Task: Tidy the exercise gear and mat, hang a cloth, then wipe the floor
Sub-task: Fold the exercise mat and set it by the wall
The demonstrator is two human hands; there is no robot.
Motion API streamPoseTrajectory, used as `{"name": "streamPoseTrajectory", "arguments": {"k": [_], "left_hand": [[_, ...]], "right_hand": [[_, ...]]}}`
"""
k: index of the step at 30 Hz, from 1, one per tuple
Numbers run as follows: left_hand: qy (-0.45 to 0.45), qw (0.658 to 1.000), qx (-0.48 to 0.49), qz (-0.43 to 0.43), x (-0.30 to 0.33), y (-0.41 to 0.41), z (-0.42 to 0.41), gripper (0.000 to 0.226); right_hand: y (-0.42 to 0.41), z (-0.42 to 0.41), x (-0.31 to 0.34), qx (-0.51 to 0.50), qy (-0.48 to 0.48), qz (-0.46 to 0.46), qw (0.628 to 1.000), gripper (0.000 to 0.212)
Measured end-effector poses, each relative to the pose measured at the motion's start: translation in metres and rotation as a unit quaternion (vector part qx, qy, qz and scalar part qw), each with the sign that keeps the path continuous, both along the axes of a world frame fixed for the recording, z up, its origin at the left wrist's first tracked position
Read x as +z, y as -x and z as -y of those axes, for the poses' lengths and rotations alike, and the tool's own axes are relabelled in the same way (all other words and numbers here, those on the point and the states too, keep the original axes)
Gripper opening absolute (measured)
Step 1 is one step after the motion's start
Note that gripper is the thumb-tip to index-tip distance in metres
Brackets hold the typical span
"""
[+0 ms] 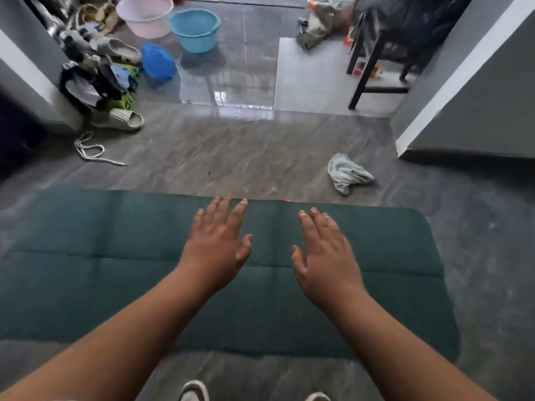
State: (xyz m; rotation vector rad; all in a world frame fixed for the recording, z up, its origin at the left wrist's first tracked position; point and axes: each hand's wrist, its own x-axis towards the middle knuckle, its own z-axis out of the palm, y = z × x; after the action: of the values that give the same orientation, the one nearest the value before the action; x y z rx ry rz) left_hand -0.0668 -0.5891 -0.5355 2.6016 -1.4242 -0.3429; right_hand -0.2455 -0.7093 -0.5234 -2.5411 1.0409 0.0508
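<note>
A dark green padded mat [101, 270] lies flat on the grey floor in front of me, with fold seams across it. My left hand [218, 241] and my right hand [325, 250] reach out over its far half, palms down, fingers spread, holding nothing. The left fingertips are near the mat's far edge. A crumpled pale blue-grey cloth [346, 173] lies on the floor beyond the mat's far right corner. A white rope [89, 150] lies loose on the floor at the far left.
A pile of clothes [95, 82] and sandals [118, 120] sits by the left wall. A blue basin [195, 30], a pink basin [144, 14] and a blue bag [157, 63] stand on the wet glossy floor beyond. A dark chair [376, 53] stands at the far right.
</note>
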Motion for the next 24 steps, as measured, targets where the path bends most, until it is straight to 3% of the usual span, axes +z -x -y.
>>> {"name": "streamPoseTrajectory", "arguments": {"k": [7, 11, 15, 24], "left_hand": [[-0.002, 0.998, -0.049, 0.034, -0.223, -0.049, 0.004, 0.073], [0.002, 0.995, -0.068, 0.071, -0.315, -0.075, 0.019, 0.074], [0.002, 0.993, -0.085, 0.087, -0.362, -0.074, 0.023, 0.073], [-0.062, 0.991, -0.109, 0.041, -0.403, -0.029, -0.017, 0.07]], "right_hand": [[-0.047, 0.019, -0.215, 0.008, 0.024, -0.016, 1.0, 0.067], [-0.061, 0.035, -0.309, 0.012, 0.056, -0.009, 0.998, 0.069], [-0.058, 0.038, -0.362, 0.005, 0.048, -0.008, 0.999, 0.069], [-0.025, -0.002, -0.41, 0.05, 0.02, -0.053, 0.997, 0.07]]}}
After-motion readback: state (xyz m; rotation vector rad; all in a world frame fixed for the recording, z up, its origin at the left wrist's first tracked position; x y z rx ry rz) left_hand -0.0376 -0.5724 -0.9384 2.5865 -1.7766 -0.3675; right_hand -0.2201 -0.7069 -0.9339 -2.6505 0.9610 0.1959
